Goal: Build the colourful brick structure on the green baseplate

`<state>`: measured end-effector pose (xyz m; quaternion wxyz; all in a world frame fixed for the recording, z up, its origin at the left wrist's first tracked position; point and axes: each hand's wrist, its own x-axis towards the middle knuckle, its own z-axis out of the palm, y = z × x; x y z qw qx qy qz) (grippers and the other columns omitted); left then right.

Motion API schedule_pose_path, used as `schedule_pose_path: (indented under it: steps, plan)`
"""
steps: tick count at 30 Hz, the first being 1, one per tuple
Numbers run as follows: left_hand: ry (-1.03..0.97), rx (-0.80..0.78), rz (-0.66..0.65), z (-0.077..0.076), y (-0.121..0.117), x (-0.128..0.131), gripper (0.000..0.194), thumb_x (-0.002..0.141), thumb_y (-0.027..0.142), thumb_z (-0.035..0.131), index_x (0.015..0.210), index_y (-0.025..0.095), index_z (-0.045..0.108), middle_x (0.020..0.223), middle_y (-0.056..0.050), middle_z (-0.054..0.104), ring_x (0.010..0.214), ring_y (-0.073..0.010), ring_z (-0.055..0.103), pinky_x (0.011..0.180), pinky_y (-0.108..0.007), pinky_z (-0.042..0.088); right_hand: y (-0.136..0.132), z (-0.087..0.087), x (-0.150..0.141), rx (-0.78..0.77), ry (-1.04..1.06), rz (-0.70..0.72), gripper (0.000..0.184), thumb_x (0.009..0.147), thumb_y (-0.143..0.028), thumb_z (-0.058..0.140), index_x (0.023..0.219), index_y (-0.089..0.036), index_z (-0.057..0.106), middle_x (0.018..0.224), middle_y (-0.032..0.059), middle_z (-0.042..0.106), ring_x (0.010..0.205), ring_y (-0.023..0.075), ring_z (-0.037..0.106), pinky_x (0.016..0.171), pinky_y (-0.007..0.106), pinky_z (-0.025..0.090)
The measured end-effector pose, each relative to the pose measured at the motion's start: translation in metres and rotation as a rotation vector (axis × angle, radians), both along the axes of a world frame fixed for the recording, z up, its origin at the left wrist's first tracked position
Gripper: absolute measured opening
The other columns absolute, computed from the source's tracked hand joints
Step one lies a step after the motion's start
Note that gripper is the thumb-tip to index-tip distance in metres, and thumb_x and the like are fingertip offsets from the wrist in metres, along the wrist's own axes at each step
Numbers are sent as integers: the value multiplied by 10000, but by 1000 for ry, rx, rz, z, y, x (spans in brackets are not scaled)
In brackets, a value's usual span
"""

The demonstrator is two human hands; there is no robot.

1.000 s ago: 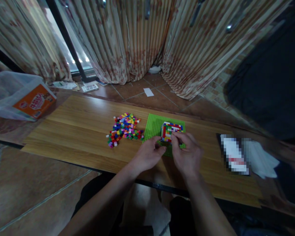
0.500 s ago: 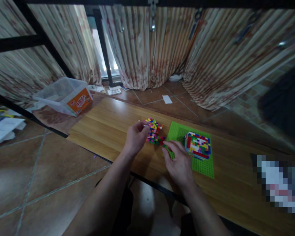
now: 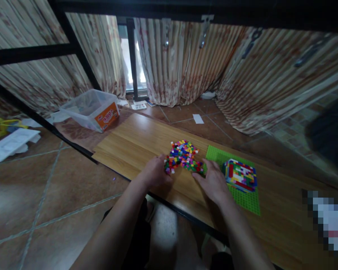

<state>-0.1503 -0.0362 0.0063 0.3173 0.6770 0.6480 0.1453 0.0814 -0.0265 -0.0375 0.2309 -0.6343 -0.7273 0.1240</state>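
A loose pile of small multicoloured toy bricks lies on the wooden tabletop between my hands. My left hand rests at the pile's left edge, thumb and fingers apart around a few bricks. On the right side, my right hand spreads its thumb and fingers at the bricks there, over the near left edge of a green baseplate. Neither hand visibly holds a brick. Built on the baseplate is a low block of coloured bricks, just right of my right hand.
A clear plastic bin with an orange label stands beyond the left end of the wooden table. White paper lies on the tiled floor behind. Black metal bars cross at left and top, before striped curtains.
My left hand has lowered from above the bricks to the pile's left edge, its fingers parting. My right hand has opened wider. The pile is more spread, and the camera view has shifted.
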Motion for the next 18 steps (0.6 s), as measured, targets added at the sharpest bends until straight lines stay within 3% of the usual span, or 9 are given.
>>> schedule_pose_path:
  steps: [4, 9, 18]
  plan:
    - [21, 83, 65, -10, -1, 16, 440, 635, 184, 720, 1058, 173, 598, 987, -119, 703, 957, -283, 661, 817, -332, 491, 9, 4, -1, -39, 9, 100, 491, 807, -338, 642, 1262, -159, 597, 1159, 120, 615, 872, 226, 651, 827, 400, 523]
    - [70, 58, 89, -13, 1, 28, 333, 736, 179, 630, 1063, 152, 572, 1011, -164, 702, 972, -317, 677, 813, -363, 508, 13, 9, -3, -96, 24, 150, 386, 815, -255, 629, 1190, -166, 643, 1085, 75, 631, 816, 181, 641, 825, 362, 513]
    - [27, 31, 63, -12, 2, 47, 290, 759, 207, 643, 1036, 152, 580, 964, -151, 700, 955, -303, 672, 801, -352, 504, 6, -4, -15, -141, 333, 163, 331, 782, -185, 625, 1109, -201, 675, 1037, 38, 640, 758, 143, 644, 759, 332, 544]
